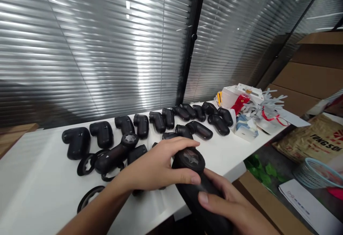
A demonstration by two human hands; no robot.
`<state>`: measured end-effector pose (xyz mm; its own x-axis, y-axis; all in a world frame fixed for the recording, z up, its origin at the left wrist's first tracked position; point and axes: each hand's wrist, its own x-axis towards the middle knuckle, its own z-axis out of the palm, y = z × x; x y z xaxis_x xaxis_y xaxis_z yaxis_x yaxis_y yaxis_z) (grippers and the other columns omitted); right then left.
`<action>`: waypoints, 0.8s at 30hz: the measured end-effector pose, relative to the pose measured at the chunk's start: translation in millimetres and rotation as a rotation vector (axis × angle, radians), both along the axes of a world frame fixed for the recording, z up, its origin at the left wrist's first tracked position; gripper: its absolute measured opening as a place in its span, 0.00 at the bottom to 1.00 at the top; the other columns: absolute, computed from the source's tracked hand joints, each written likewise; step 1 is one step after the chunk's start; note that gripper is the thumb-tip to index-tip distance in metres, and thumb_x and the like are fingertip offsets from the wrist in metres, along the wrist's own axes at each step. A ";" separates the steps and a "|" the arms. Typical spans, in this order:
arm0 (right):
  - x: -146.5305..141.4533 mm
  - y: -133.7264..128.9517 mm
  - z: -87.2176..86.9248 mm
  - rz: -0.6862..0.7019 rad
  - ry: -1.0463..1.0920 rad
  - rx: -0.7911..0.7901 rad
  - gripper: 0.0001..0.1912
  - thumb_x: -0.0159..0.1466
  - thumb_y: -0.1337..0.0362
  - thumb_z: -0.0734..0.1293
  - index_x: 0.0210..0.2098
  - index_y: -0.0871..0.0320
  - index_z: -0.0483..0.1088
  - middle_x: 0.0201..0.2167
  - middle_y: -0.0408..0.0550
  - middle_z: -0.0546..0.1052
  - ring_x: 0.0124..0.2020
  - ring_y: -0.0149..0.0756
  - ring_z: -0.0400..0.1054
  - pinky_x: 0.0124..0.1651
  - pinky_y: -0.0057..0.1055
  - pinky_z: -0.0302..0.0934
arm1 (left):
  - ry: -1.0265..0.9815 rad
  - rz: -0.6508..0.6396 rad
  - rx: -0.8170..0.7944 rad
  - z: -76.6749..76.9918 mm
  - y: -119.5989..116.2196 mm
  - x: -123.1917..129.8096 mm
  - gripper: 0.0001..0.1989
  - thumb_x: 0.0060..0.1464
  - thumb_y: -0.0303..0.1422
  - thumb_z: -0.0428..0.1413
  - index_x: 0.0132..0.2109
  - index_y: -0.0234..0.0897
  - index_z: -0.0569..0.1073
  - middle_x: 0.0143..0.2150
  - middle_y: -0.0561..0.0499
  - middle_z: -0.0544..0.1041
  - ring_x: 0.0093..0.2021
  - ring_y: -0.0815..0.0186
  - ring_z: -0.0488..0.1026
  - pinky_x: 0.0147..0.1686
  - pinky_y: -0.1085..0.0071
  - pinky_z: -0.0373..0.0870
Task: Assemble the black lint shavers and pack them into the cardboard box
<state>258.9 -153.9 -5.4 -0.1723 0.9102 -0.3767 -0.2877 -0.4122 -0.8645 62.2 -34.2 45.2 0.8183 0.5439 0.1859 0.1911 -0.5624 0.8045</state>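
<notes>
A black angled handheld device (193, 188) with a round, patterned end is held between my two hands above the table's front edge. My left hand (160, 161) grips its round end, fingers over the top and thumb along the near side. Lower down, my right hand (226, 199) is wrapped around the thick body, thumb on top. Left of my left wrist, a similar black device (116, 154) lies on several black rings (85, 164). Another black ring (89, 197) sits nearer, partly hidden by my left forearm. My left hand also hides part of the devices behind it.
Similar black devices (140, 126) stand and lie in rows along the white table (45, 163). At its right end are white boxes (232, 95), a blue-and-white packet (245, 129) and red ribbon. Cardboard boxes (308, 81) and a blue basket (312, 174) stand right. Blinds rise behind.
</notes>
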 end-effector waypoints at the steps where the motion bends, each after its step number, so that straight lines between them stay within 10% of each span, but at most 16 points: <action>1: -0.9 -1.6 0.3 -0.034 0.033 -0.031 0.35 0.50 0.52 0.78 0.56 0.49 0.71 0.58 0.45 0.75 0.59 0.45 0.68 0.54 0.35 0.64 | -0.008 -0.015 -0.031 -0.7 2.3 -1.8 0.31 0.51 0.41 0.67 0.61 0.43 0.70 0.59 0.48 0.72 0.58 0.55 0.69 0.60 0.61 0.64; 8: -27.5 -8.2 -0.3 -0.017 0.570 -0.138 0.29 0.63 0.44 0.65 0.45 0.66 0.78 0.33 0.58 0.83 0.30 0.36 0.76 0.36 0.27 0.66 | -0.237 -0.319 -0.502 -14.3 3.5 -2.1 0.36 0.54 0.46 0.64 0.66 0.42 0.64 0.61 0.41 0.70 0.58 0.50 0.70 0.56 0.57 0.69; 13: -37.0 -7.7 -10.9 -0.022 0.563 -0.203 0.41 0.65 0.36 0.51 0.35 0.69 0.77 0.22 0.59 0.78 0.19 0.34 0.71 0.23 0.24 0.61 | -0.198 -0.332 -0.199 -12.4 1.4 3.0 0.32 0.53 0.38 0.65 0.64 0.38 0.68 0.58 0.42 0.70 0.59 0.50 0.68 0.61 0.56 0.64; 18: -34.4 -13.1 -9.6 -0.157 0.406 -0.260 0.37 0.60 0.39 0.65 0.57 0.61 0.65 0.26 0.51 0.79 0.25 0.41 0.76 0.28 0.30 0.65 | -0.121 -0.326 0.052 -6.4 -3.4 0.2 0.31 0.56 0.32 0.60 0.66 0.40 0.65 0.63 0.43 0.67 0.62 0.53 0.65 0.63 0.57 0.61; 24: -47.8 -27.0 -17.6 -0.636 -0.002 0.208 0.49 0.49 0.50 0.78 0.64 0.47 0.54 0.53 0.50 0.77 0.49 0.45 0.74 0.50 0.36 0.66 | -0.088 -0.156 0.161 -6.9 -24.4 3.0 0.41 0.49 0.41 0.70 0.66 0.43 0.62 0.61 0.47 0.70 0.59 0.60 0.69 0.59 0.68 0.66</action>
<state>211.1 -180.9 -23.0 0.4228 0.8878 -0.1818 -0.4177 0.0129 -0.9085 65.2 -58.6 38.3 0.8668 0.3703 0.3339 0.0255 -0.7017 0.7120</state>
